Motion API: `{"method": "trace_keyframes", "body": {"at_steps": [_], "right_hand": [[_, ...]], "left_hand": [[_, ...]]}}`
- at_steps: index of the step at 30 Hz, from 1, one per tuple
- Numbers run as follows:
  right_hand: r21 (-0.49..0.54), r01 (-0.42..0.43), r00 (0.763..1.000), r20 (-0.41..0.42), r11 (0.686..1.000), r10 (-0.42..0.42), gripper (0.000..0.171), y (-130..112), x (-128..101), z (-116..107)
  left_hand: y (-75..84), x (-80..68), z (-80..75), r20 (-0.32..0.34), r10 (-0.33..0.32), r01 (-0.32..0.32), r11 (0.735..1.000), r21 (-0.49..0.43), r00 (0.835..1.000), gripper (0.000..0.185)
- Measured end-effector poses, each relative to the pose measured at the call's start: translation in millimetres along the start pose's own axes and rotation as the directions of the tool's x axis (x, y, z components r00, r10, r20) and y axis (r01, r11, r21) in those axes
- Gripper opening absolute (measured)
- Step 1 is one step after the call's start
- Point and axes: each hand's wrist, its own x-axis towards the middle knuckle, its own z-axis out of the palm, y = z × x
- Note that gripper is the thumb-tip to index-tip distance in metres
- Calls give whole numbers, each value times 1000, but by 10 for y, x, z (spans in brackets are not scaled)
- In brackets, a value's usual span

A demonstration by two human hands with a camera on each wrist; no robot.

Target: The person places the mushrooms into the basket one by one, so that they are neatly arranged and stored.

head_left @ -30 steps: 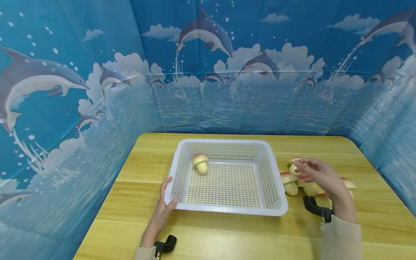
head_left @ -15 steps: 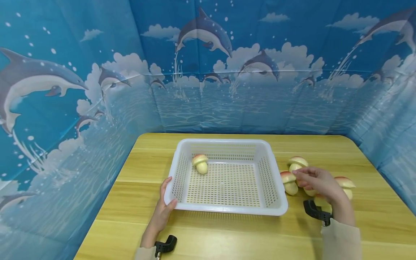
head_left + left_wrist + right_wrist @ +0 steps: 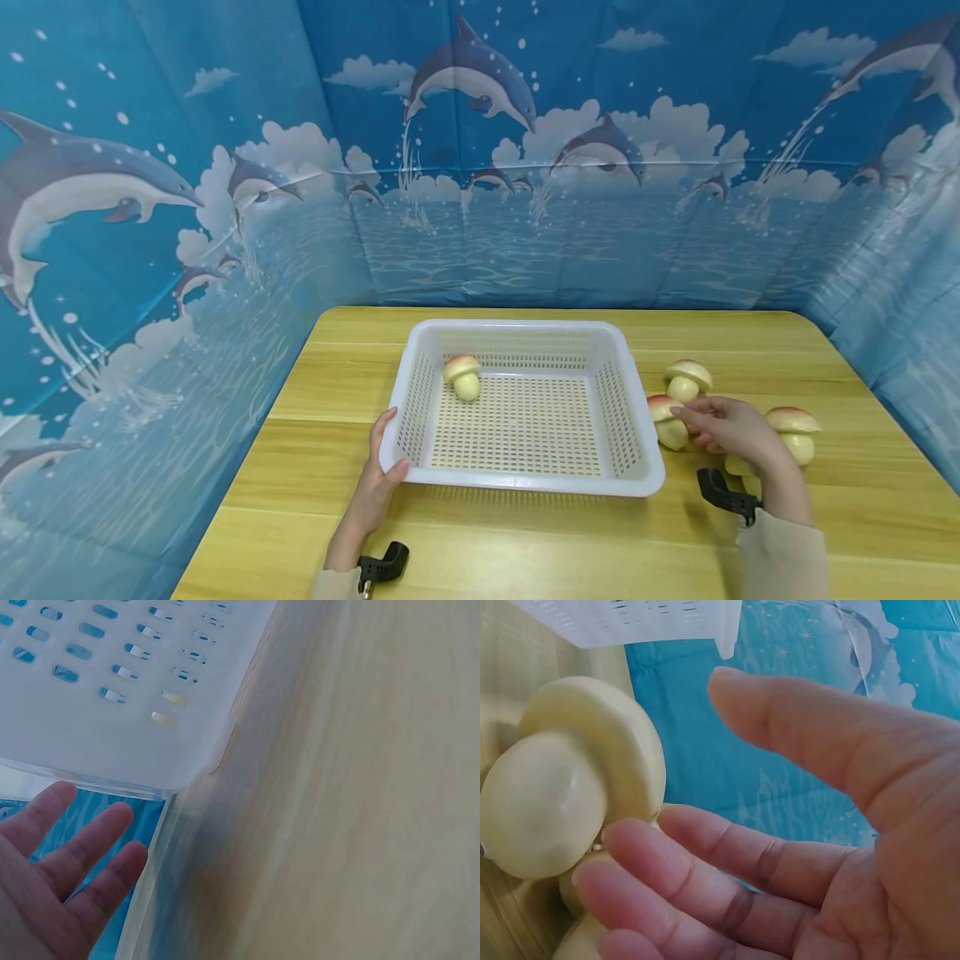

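Setting: dolphin-print backdrop around a wooden tabletop.

Item 1: toy mushrooms, loose on the tabletop right of the basket. My right hand hovers over them, grip released, fingers relaxed, tips at the nearest mushroom. Two more stand close by, one behind, one further right.

Item 2: white perforated basket, holding one mushroom at its far left corner. My left hand rests flat against the near left corner, fingers straight.

Risk: the mushrooms crowd together; a clumsy pinch could topple or roll a neighbour.
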Motion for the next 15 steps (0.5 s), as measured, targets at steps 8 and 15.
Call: {"method": "trace_keyframes", "body": {"at_steps": [8, 15], "right_hand": [[-11, -5, 1000, -9, 1000, 5, 66, 18, 21, 26], [-48, -36, 999, -30, 998, 34, 59, 12, 50, 56]], "left_hand": [[-3, -3, -2, 1, -1, 1, 1000, 9, 1000, 69], [-8, 1, -3, 5, 3, -3, 1000, 14, 1000, 69]]}}
